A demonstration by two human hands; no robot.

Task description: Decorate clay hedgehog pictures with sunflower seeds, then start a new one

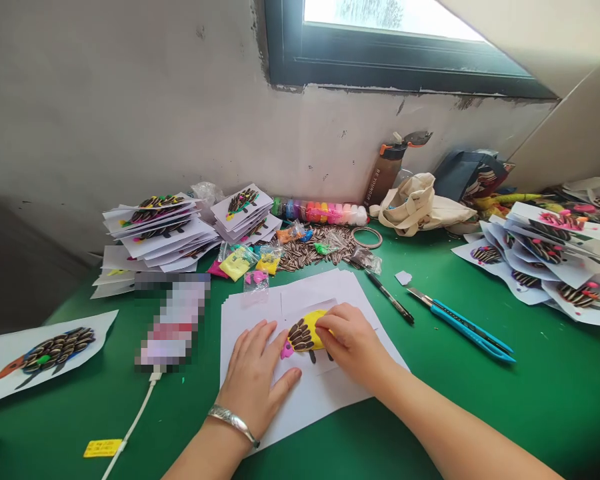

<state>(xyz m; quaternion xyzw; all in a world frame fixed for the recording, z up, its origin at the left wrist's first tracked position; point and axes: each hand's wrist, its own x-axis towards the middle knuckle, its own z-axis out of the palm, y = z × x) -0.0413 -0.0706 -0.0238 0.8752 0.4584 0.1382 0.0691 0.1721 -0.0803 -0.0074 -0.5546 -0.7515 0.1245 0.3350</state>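
Note:
A yellow clay animal shape [307,332] with a pink snout and several striped sunflower seeds stuck on it lies on a white card [300,393] atop a paper stack. My left hand [255,373], wearing a silver bracelet, lies flat with fingers spread on the card just left of the shape. My right hand [347,340] rests on the shape's right side, fingers bent and pinched together at the yellow clay; what they hold is too small to make out.
Loose sunflower seeds [313,247], clay packets [237,263] and a row of coloured clay pots [320,212] lie behind the card. Finished cards are stacked at left [155,227] and right [555,260]. A black pen [390,297], blue cutter [465,327], bottle [387,170], cloth bag [420,203] and cable [135,420] lie about.

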